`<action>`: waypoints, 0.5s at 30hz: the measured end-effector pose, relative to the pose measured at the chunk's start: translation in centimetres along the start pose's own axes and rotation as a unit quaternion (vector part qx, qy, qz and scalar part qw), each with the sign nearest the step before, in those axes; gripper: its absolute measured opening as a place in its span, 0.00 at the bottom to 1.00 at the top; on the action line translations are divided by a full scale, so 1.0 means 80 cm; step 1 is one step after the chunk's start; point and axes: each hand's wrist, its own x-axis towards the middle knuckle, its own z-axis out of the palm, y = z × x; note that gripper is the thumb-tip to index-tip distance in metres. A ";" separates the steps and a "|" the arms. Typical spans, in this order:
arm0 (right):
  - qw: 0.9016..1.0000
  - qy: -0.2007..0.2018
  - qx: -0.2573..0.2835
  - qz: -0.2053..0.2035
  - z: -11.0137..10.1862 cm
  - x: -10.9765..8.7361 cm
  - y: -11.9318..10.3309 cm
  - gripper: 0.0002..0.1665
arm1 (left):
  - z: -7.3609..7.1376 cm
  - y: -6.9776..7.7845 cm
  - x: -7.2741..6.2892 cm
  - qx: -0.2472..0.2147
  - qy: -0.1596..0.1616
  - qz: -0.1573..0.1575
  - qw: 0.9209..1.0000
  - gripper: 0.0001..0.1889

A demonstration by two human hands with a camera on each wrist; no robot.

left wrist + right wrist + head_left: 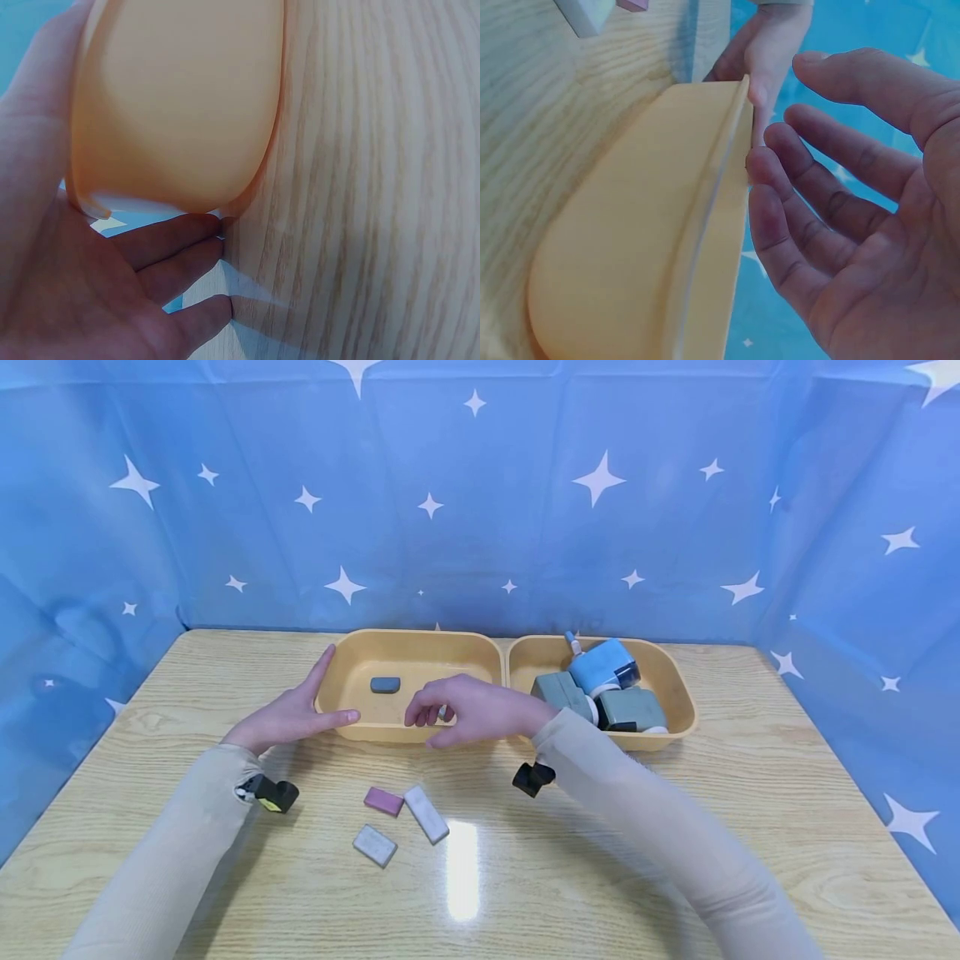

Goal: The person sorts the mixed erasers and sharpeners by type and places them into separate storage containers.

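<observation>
My left hand (292,714) rests against the left end of a yellow plastic bin (415,734), its thumb over the front rim and its other fingers along the outer end. In the left wrist view, those fingers lie beside the bin's rounded corner (180,97). A small dark blue-grey block (386,685) lies on the bin's floor. Above the front rim hovers my right hand (480,706), fingers loosely bent. The right wrist view shows nothing between its fingers (769,217) and thumb. Part of a small greyish thing (446,713) shows by these fingers in the head view.
A pink block (383,802), a long whitish block (426,814) and a shorter grey one (375,846) lie on the wooden table (570,877). A second yellow bin (682,714) adjoins on the right, holding blue and grey-green boxy objects (603,664). Behind hangs a starry blue cloth (525,543).
</observation>
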 end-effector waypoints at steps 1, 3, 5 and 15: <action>1.000 0.000 0.002 0.001 0.002 -0.001 0.000 0.18 | 0.000 0.000 0.000 0.000 0.000 0.000 1.000 0.59; 1.000 0.001 0.002 0.005 0.005 -0.003 0.001 0.17 | 0.000 0.000 0.000 0.002 0.000 0.000 1.000 0.59; 1.000 0.003 0.001 0.007 0.007 -0.005 0.001 0.17 | 0.000 -0.001 0.000 0.004 0.000 0.001 1.000 0.59; 1.000 0.012 0.015 -0.012 0.020 -0.018 0.004 0.18 | 0.000 -0.003 0.002 0.008 0.000 0.007 1.000 0.59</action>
